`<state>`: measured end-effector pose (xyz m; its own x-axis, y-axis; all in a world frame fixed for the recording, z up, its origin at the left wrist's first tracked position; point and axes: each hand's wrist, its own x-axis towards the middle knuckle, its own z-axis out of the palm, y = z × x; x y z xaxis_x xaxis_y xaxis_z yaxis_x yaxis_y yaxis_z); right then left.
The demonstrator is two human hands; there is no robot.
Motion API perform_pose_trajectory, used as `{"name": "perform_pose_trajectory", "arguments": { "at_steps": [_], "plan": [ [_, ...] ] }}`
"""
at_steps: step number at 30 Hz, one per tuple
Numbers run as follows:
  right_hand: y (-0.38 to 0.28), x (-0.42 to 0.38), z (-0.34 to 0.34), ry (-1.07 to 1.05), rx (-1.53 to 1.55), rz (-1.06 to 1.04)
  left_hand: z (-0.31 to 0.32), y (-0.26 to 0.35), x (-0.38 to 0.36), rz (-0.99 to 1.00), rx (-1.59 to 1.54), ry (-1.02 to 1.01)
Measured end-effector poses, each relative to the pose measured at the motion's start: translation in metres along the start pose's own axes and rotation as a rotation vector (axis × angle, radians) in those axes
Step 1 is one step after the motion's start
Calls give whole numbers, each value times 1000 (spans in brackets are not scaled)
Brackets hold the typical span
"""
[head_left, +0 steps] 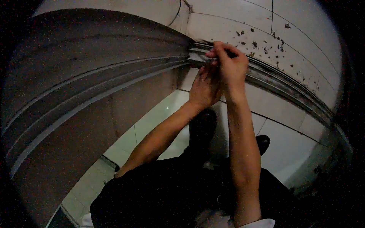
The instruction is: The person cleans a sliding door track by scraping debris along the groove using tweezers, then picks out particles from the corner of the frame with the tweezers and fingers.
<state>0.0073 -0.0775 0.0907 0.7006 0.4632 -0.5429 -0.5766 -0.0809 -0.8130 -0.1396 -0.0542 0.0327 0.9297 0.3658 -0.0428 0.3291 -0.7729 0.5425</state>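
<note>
My right hand [232, 66] is over the metal rail [266, 74], close to where it meets the dark panel. Its fingers are curled into a pinch; what lies between them is too dark and small to name. Just below and to the left, my left hand [207, 86] reaches up with fingers stretched out against the rail's lower edge, partly hidden by the right hand and wrist. A pale, shiny patch [198, 57] shows on the rail beside the fingertips. Thin dark strands [205, 41] stick out along the rail's top edge there.
A wide dark ribbed panel [95, 64] fills the left side. Dark crumbs of debris [266, 47] are scattered over the white tiles beyond the rail. Below are my dark shoes [202, 123] on a pale tiled floor [279, 142]. The light is dim.
</note>
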Motion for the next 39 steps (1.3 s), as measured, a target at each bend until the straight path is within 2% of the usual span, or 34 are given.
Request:
{"name": "perform_pose_trajectory", "arguments": {
  "at_steps": [1, 4, 8, 11, 14, 17, 20, 22, 30, 33, 34, 36, 39],
  "plan": [
    [-6, -2, -8, 27, 44, -5, 1, -1, 0, 67, 140, 12],
    [-4, 4, -29, 187, -294, -206, 1, -2, -2, 86, 162, 15],
    [-9, -1, -39, 259, -423, -191, 3, 2, -1, 72, 137, 65],
    [11, 9, -52, 227, -543, -163, -3, 3, -1, 75, 128, 59],
    [-8, -8, -41, 278, -471, -274, 0, 3, 2, 58, 111, 56],
    [2, -4, -35, 85, -422, -282, 2, 0, 1, 51, 79, 49],
    [12, -2, -28, 67, -365, -208, 4, -3, 4, 52, 39, 40],
    [19, 1, -24, 104, -371, -206, 5, -5, 2, 9, -17, -19],
    [24, 11, -17, 122, -490, -252, 7, -7, 0, 78, 49, 63],
    [12, 6, -5, 18, -259, -69, 9, -7, -1, 80, 75, 76],
    [15, 7, 0, 9, -250, -68, 10, -7, -2, 72, 84, 79],
    [26, 13, 7, -11, -230, -66, 9, -8, -2, 38, 17, 12],
    [41, 22, 15, 22, -379, -170, 9, -10, -2, 30, 14, -57]
  ]
}}
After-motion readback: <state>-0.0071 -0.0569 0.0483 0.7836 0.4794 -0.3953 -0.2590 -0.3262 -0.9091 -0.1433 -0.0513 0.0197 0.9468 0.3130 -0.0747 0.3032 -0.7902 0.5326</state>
